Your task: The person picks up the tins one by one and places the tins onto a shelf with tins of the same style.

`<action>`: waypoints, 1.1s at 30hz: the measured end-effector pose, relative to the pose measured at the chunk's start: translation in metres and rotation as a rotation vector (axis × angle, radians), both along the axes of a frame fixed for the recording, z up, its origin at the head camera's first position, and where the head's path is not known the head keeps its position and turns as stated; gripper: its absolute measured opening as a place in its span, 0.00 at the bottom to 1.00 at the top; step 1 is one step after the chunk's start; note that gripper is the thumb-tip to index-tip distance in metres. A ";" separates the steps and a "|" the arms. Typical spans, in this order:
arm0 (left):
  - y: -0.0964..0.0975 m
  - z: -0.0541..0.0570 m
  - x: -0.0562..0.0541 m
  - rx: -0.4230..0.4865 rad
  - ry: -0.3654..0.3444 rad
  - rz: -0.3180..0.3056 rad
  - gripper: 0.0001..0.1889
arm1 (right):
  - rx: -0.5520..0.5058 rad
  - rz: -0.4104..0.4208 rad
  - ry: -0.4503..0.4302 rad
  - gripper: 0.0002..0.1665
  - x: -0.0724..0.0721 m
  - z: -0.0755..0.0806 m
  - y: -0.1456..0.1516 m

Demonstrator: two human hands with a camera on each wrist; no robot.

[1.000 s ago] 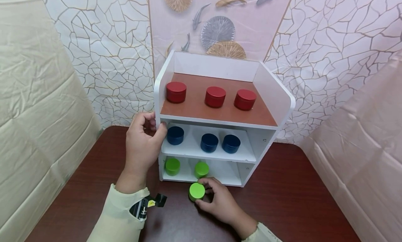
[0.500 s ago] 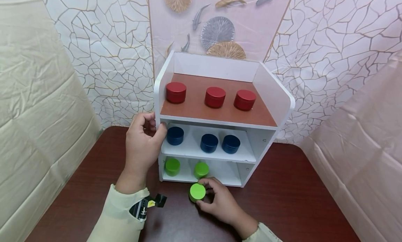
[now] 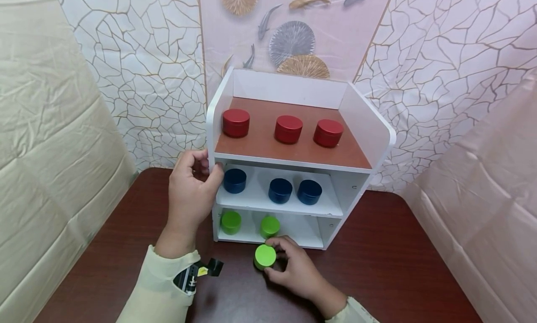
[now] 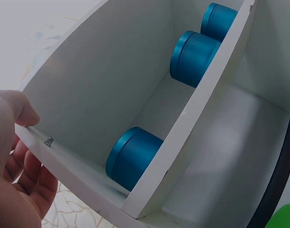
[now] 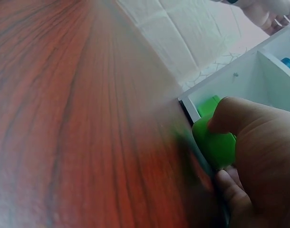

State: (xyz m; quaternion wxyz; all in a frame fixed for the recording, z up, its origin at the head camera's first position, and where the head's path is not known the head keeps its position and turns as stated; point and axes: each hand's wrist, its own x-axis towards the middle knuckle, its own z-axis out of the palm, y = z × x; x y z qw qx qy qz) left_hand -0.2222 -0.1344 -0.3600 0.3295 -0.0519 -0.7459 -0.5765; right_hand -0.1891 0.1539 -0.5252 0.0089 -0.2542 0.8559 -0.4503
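My left hand [image 3: 190,192] grips the left side panel of a white three-level shelf unit [image 3: 272,161], thumb on the inner side and fingers outside. In the left wrist view the same hand [image 4: 16,161] holds the panel's edge. My right hand [image 3: 295,271] pinches a round green tin [image 3: 265,256] between thumb and fingers, just in front of the bottom level. The right wrist view shows this green tin [image 5: 214,142] close to the shelf's lower front edge. Two other green tins, one at left [image 3: 231,222] and one nearer the middle [image 3: 270,226], stand on the bottom level.
Three blue tins, including the middle one [image 3: 280,191], stand on the middle level. Three red tins, including the middle one [image 3: 288,129], are on the brown top. Everything rests on a dark wooden table [image 3: 390,257], with patterned cloth [image 3: 440,57] behind.
The green tin in my right hand has edged very slightly to the right along with the hand. My left hand keeps its grip on the panel.
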 end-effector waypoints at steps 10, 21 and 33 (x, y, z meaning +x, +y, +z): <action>0.000 0.001 0.000 -0.006 -0.007 0.003 0.18 | -0.006 -0.009 -0.024 0.37 0.001 0.003 -0.001; 0.001 0.000 0.000 -0.002 -0.002 -0.002 0.18 | -0.017 0.004 0.024 0.39 0.003 0.011 0.003; 0.000 0.000 -0.001 -0.006 -0.002 0.004 0.18 | -0.008 -0.002 0.074 0.41 0.003 0.019 0.005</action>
